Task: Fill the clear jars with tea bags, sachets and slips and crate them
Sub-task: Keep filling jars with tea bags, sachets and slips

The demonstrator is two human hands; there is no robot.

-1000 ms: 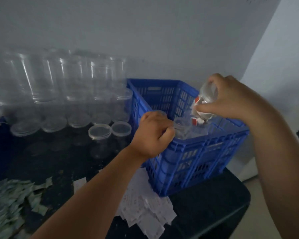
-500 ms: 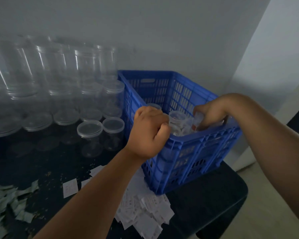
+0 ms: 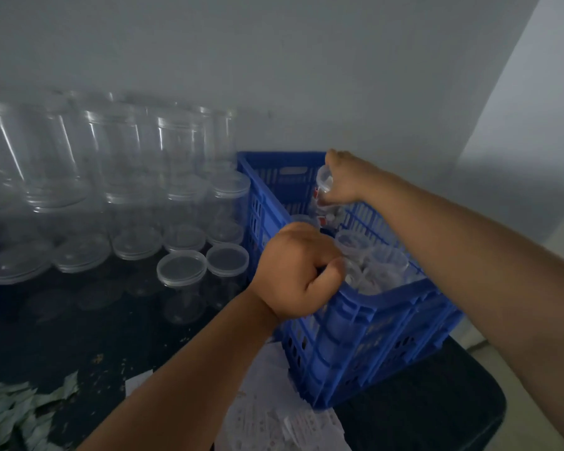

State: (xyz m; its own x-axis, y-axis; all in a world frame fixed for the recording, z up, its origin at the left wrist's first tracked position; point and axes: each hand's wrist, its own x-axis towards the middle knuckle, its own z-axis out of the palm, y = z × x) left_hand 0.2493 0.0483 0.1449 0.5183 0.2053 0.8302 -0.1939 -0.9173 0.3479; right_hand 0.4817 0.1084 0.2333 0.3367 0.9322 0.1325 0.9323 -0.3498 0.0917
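Note:
A blue slatted crate (image 3: pixel 372 327) stands on the dark table, tipped toward me. My left hand (image 3: pixel 297 271) grips its near left rim. My right hand (image 3: pixel 345 180) reaches over the crate toward its far side and holds a filled clear jar (image 3: pixel 324 190) with red-and-white contents by its lid end. Other filled clear jars (image 3: pixel 372 265) lie inside the crate by the near wall.
Stacks of empty clear jars (image 3: pixel 118 177) with lids fill the table's left and back. Two lidded jars (image 3: pixel 183 281) stand next to the crate. White slips (image 3: pixel 274 418) lie under the crate's near corner; green sachets (image 3: pixel 10 415) are heaped at bottom left. The table edge drops off at right.
My right hand, low inside the crate half a second ago, has moved with the jar toward the crate's far side. My left hand keeps its grip on the rim.

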